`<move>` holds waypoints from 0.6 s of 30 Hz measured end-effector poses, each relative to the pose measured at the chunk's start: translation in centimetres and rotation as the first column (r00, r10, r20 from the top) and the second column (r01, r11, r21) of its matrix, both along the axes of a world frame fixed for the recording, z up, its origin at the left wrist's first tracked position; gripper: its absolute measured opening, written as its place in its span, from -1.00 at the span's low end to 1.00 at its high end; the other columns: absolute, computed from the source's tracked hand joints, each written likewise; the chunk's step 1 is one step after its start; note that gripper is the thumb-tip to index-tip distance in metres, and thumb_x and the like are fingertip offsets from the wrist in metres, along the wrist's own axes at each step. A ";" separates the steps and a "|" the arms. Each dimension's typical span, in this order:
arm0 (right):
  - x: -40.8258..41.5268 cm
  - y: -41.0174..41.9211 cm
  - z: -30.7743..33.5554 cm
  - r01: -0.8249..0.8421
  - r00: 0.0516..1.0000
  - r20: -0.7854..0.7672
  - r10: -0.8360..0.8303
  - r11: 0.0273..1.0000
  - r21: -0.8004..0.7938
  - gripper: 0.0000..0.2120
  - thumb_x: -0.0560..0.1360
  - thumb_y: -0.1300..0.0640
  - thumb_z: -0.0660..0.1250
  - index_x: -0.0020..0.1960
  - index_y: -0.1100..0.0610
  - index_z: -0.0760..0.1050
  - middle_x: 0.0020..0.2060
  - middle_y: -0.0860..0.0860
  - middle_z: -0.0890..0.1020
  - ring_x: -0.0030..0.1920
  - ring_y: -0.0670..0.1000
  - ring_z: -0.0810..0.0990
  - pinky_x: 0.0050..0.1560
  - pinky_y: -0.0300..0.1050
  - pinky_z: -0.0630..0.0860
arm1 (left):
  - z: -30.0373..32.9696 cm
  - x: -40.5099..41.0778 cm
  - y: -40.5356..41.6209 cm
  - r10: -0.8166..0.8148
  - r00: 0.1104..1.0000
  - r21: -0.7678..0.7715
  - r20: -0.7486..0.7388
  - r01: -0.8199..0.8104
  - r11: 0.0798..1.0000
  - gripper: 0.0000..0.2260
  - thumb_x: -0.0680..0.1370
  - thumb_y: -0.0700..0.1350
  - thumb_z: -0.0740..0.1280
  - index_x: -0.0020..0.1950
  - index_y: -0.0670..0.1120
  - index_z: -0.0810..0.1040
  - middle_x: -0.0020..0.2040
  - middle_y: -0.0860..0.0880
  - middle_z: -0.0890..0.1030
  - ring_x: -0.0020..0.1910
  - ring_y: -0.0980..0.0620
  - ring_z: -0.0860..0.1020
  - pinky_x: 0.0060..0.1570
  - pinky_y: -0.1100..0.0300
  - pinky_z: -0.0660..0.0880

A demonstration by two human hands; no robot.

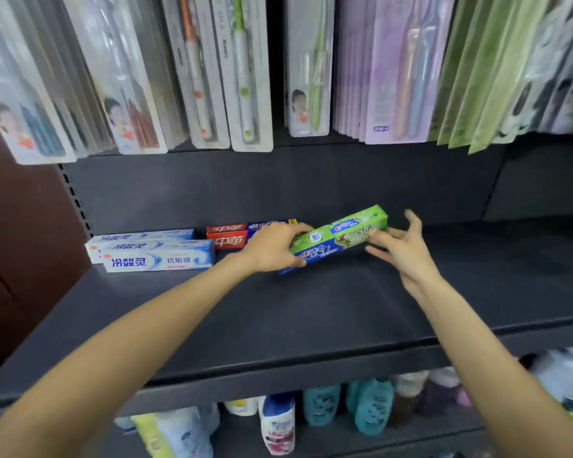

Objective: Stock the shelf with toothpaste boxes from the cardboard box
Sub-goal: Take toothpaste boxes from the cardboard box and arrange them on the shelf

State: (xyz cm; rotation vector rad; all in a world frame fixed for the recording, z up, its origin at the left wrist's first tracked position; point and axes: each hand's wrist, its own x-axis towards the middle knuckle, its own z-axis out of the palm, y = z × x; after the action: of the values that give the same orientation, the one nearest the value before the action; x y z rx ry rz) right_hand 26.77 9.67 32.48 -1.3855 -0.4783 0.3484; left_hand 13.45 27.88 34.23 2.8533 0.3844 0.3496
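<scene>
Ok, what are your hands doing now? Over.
Left hand grips green box. Right hand open, steadying its end. Box above shelf, beside red boxes. Nothing blocking.

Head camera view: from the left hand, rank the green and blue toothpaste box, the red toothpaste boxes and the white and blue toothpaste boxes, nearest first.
1. Green and blue toothpaste box: gripped by the left hand at its left end.
2. Red toothpaste boxes: just left of that hand, at the shelf's back.
3. White and blue toothpaste boxes: farthest left, by the shelf's end.
</scene>
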 end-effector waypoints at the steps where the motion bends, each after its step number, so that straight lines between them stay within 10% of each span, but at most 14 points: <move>1: 1.5 -0.6 -0.3 -0.002 1.000 0.023 0.003 0.999 -0.049 -0.31 0.50 0.33 0.32 0.50 0.12 0.04 0.11 0.11 0.50 0.13 0.07 0.54 0.15 -0.01 0.51 | 0.0 1.6 -0.1 -0.018 1.000 0.013 -0.004 0.018 1.000 -0.46 0.44 -0.02 0.43 0.40 0.06 0.36 0.24 0.02 0.55 0.18 -0.02 0.50 0.03 0.13 0.42; 10: 10.2 -1.6 -1.1 0.175 0.920 0.385 0.071 0.806 -0.566 -0.26 0.50 0.13 0.33 0.53 0.21 -0.01 0.51 0.14 0.13 0.50 0.09 0.10 0.45 -0.11 0.09 | -2.4 14.4 0.2 -0.024 1.000 0.038 -0.008 0.025 0.999 -0.53 0.51 -0.02 0.36 0.40 0.10 0.33 0.29 -0.01 0.51 0.27 -0.07 0.45 0.23 0.03 0.36; 18: 11.1 3.0 -2.5 0.157 0.694 0.512 0.506 0.588 -0.793 -0.41 0.60 -0.03 0.16 0.54 0.06 0.01 0.54 0.03 -0.02 0.53 0.04 -0.05 0.49 -0.10 -0.03 | -3.2 13.2 3.3 -0.005 1.000 0.427 0.023 -0.006 0.904 -0.63 0.56 -0.04 0.26 0.37 0.12 0.42 0.32 0.09 0.46 0.29 0.01 0.42 0.23 0.14 0.21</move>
State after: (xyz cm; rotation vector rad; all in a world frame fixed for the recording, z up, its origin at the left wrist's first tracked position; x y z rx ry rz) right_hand 37.82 12.63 30.01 -2.4024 -1.2440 0.1826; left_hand 26.63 31.19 31.05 3.2721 0.3384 0.5255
